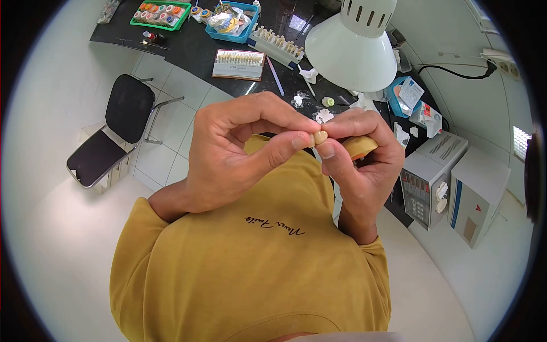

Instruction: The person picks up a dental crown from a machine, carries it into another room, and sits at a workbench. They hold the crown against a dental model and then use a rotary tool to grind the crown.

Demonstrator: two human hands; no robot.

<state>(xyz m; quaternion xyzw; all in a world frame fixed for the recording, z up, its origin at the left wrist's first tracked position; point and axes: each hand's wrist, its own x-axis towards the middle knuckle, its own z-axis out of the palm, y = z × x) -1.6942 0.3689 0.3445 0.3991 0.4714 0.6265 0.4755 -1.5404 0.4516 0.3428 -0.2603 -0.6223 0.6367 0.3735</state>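
Small cream-coloured tooth-shaped pieces (320, 137) are pinched between the fingertips of both hands, in front of my chest. My left hand (245, 148) holds them from the left with thumb and index finger. From the right, my right hand (362, 148) grips them the same way, and a yellow-orange block (360, 147) rests in its curled fingers. How the small pieces join is partly hidden by the fingertips. Just beyond the hands lie a white crumpled scrap (324, 115) and a small pale green pot (328, 101).
A black worktop (191, 51) holds a shade guide (238, 64), a blue basket (232, 35), a green tray (160, 15) and a rack (277, 45). A white lamp (351, 54) hangs beyond my hands. Grey machine (434, 171) at right; black chair (130, 108) at left.
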